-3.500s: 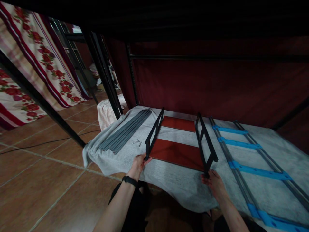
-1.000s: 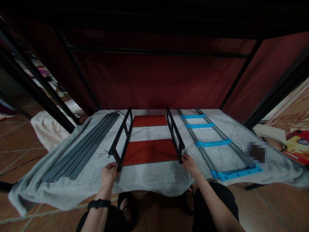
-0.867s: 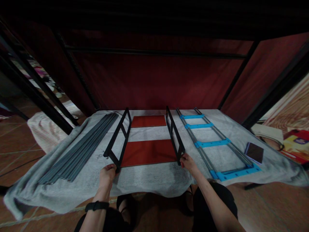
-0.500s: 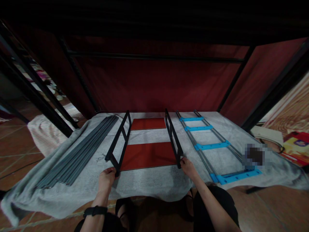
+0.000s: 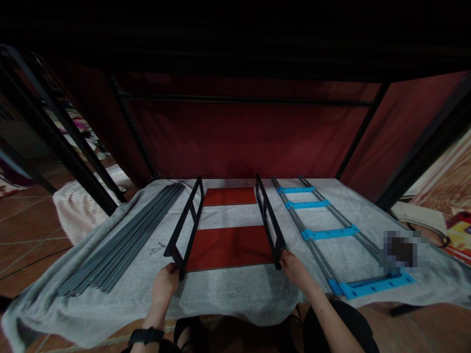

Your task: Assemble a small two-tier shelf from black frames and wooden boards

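Note:
Two black ladder-like side frames stand on edge on a grey cloth, one on each side of two reddish-brown boards. My left hand grips the near lower end of the left black frame. Fingers of my right hand close on the near end of the right black frame. Between the frames lie the larger near board and a smaller-looking far board, both flat. Beside the left frame are a few thin metal pieces, too small to name.
A bundle of grey tubes lies at the left on the grey cloth. At the right is a frame of grey tubes with blue plastic crosspieces, near a blurred-out dark object. Black bed posts rise at both sides.
The view has tilted slightly, so everything sits a little lower in it. Both hands keep their hold on the black frames, which look almost unmoved.

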Demonstrator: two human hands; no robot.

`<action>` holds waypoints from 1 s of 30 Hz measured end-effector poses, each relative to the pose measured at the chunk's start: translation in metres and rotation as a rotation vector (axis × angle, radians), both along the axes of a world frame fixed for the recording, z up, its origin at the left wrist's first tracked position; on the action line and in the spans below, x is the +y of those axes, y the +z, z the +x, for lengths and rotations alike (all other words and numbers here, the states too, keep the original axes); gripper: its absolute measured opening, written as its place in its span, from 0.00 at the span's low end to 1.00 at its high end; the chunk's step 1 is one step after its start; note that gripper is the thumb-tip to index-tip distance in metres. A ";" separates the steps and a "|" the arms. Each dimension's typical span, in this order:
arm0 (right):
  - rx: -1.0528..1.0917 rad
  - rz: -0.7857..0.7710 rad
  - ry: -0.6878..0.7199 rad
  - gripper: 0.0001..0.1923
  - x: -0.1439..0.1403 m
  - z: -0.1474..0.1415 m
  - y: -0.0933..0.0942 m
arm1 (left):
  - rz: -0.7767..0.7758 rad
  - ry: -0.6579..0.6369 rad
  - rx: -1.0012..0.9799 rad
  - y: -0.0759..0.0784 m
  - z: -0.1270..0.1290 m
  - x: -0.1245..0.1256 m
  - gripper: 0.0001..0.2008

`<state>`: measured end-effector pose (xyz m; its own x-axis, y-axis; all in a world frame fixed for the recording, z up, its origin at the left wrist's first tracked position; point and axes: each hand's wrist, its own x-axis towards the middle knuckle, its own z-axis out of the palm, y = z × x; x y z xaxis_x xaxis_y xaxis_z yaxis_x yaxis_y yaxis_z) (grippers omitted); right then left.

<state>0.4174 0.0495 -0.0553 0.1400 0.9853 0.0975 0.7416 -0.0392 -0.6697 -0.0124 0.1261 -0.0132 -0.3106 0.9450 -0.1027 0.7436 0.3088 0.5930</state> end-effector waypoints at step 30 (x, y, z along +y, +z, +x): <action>-0.342 -0.088 0.147 0.12 -0.005 0.007 0.013 | -0.075 -0.224 0.195 -0.001 -0.006 0.003 0.11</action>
